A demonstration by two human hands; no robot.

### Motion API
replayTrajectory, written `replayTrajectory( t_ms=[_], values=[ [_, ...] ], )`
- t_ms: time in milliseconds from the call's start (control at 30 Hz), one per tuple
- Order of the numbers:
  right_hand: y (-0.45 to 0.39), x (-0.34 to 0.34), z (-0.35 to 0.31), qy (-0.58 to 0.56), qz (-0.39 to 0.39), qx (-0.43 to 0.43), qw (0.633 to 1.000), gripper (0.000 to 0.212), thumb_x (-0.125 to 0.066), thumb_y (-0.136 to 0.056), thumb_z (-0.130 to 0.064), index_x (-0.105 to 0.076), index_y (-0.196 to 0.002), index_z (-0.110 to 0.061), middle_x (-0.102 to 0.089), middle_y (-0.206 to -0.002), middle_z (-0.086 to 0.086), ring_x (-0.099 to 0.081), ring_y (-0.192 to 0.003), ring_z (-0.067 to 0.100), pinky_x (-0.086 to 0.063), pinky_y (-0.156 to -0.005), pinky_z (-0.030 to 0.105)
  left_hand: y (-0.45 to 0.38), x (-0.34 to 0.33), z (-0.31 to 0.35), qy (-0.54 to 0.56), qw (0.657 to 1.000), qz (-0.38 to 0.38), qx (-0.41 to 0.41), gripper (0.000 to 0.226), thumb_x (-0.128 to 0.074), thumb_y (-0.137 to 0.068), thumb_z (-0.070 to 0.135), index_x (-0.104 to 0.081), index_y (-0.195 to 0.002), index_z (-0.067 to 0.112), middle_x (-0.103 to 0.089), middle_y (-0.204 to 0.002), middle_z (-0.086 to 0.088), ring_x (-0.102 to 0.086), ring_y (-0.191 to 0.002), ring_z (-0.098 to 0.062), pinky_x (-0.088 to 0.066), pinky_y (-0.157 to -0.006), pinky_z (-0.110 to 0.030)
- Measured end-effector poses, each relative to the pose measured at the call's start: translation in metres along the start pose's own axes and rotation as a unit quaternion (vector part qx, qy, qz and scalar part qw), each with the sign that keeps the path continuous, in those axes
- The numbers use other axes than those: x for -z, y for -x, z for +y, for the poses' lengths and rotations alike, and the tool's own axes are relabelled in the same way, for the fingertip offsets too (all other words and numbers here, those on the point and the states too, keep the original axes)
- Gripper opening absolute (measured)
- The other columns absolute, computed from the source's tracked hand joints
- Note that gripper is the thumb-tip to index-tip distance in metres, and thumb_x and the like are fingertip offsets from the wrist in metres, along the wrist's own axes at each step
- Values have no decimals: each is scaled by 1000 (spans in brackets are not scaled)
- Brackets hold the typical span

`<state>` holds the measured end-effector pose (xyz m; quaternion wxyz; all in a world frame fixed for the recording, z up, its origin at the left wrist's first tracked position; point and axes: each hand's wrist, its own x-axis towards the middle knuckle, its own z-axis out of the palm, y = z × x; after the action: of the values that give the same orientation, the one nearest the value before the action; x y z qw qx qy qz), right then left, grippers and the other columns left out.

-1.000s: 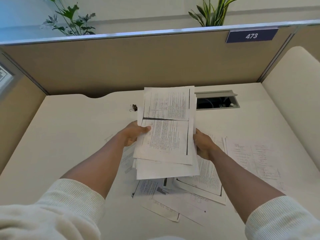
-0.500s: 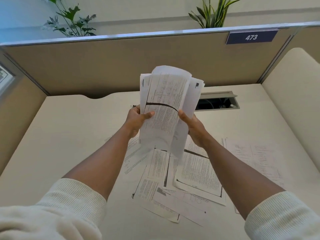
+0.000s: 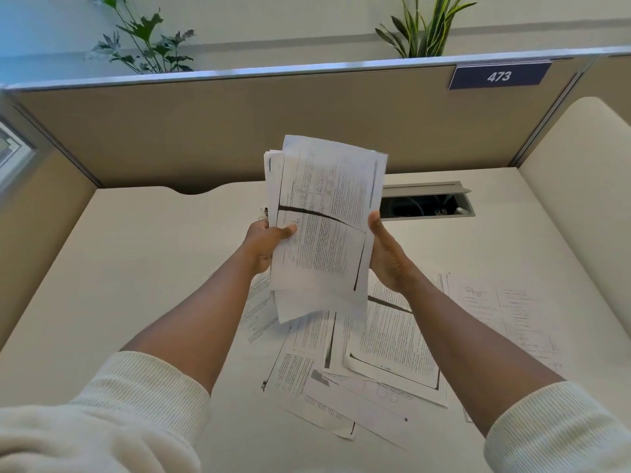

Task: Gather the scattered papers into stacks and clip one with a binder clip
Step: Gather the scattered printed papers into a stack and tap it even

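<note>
A stack of printed papers [image 3: 324, 227] is held upright above the desk, its sheets uneven at the edges. My left hand [image 3: 261, 245] grips its left edge with the thumb across the front sheet. On the other side, my right hand [image 3: 387, 257] presses against the right edge. Several loose printed sheets [image 3: 386, 349] lie overlapping on the desk below the stack, and one more sheet [image 3: 505, 322] lies to the right. A small binder clip [image 3: 263, 213] peeks out at the left edge of the stack, mostly hidden.
The cream desk [image 3: 119, 274] is enclosed by tan partition walls [image 3: 239, 131]. A cable port [image 3: 426, 201] with its lid raised sits at the back right. A curved cream panel [image 3: 580, 186] rises on the right. Plants stand behind the partition.
The stack went from lying flat in both hands to being raised upright. Since half a second ago its curled sheets have straightened and my right hand has shifted to the right edge.
</note>
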<state>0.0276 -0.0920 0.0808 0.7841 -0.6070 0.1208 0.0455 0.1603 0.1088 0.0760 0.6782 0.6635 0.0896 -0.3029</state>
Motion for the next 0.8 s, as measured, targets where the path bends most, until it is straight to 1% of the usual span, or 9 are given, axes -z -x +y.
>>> replayTrajectory(
  t_ms=[67,167,233,333,400,500,567,633,800],
  values=[
    [1,1,1,3,15,-11,1000,78,-56,-78,-70,-41,-144,-30,-56,-140,-3,-52,-130,20,-44,-104,49,0,1,-1,-4,1000,1,8,33,-67,-90,1,-60,-122,3,-71,-114,-16,-72,-95,-30,-62,-72,-43],
    [-1,1,2,53,108,-14,993,65,-80,-71,-50,-59,-126,-24,-69,-120,-4,-63,-114,18,-49,-100,47,2,0,-3,-14,1000,-10,3,34,-67,-91,3,-60,-125,3,-71,-116,-16,-72,-97,-31,-62,-73,-44],
    [-3,1,4,48,163,-11,985,47,-82,-75,-29,-64,-118,-18,-72,-111,0,-68,-105,21,-55,-92,43,4,-2,-2,-26,999,-33,-7,36,-66,-92,5,-59,-127,5,-71,-118,-15,-70,-103,-33,-61,-75,-44],
    [-3,0,3,32,200,12,979,38,-79,-78,-14,-64,-113,-15,-73,-107,3,-71,-97,21,-59,-84,40,6,-6,1,-40,996,-75,-36,36,-64,-93,5,-60,-128,8,-71,-118,-12,-70,-105,-31,-61,-76,-43],
    [-5,-2,1,36,210,24,977,36,-78,-78,-9,-62,-109,-19,-71,-103,-2,-70,-93,17,-60,-78,34,7,-10,5,-50,994,-83,-57,34,-65,-91,3,-62,-124,11,-73,-114,-9,-72,-101,-27,-62,-74,-41],
    [-5,-4,-2,35,213,39,976,41,-77,-78,-4,-60,-113,-15,-70,-102,-3,-68,-91,11,-58,-71,25,6,-14,9,-73,991,-75,-82,39,-71,-86,4,-63,-124,11,-73,-114,-8,-70,-103,-26,-59,-83,-46],
    [-5,-4,-1,39,213,45,975,44,-78,-77,-2,-59,-116,-12,-70,-107,2,-68,-95,15,-58,-75,28,6,-15,10,-93,989,-68,-96,43,-76,-83,6,-64,-123,12,-72,-115,-7,-68,-106,-27,-57,-87,-47],
    [-3,-2,0,48,214,46,975,45,-78,-76,-3,-59,-115,-13,-69,-108,3,-68,-97,17,-58,-78,32,7,-14,9,-106,986,-60,-111,45,-79,-79,6,-65,-122,11,-72,-114,-7,-68,-105,-25,-58,-85,-44],
    [3,0,2,90,204,49,974,34,-77,-79,-9,-59,-106,-19,-69,-99,0,-68,-91,15,-58,-74,32,11,-12,3,-120,983,-61,-127,50,-83,-74,7,-64,-120,12,-72,-110,-9,-69,-102,-25,-60,-82,-44]
  ],
)
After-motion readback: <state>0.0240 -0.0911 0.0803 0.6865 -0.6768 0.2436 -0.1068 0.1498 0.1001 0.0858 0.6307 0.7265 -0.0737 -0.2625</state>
